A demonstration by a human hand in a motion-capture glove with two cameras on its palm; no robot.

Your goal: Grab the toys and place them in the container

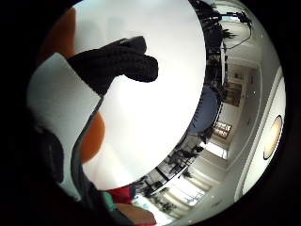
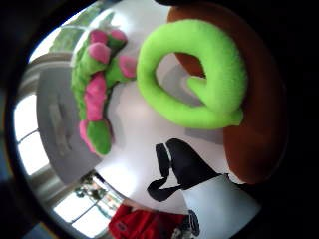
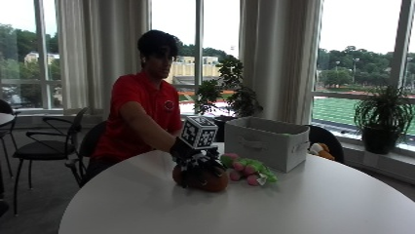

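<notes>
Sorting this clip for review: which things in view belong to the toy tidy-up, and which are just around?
Part of the job:
- brown toy with a green curl, under the gloved right hand
- green and pink plush toy on the table
- grey fabric container

Just around:
- white round table
- black chairs
- potted plants
- orange toy behind the table

Glove on right hand [image 3: 192, 161]: black knit, matt, rough. Under its palm, brown toy [image 3: 202, 181]: soft plush w/ fuzzy lime-green coil [image 2: 199, 79]. Beside grip, green-pink toy [image 3: 250, 170]: nubby plush. Table [image 3: 324, 204]: smooth white, slight sheen. Container [image 3: 266, 142]: grey fabric, matt.
</notes>
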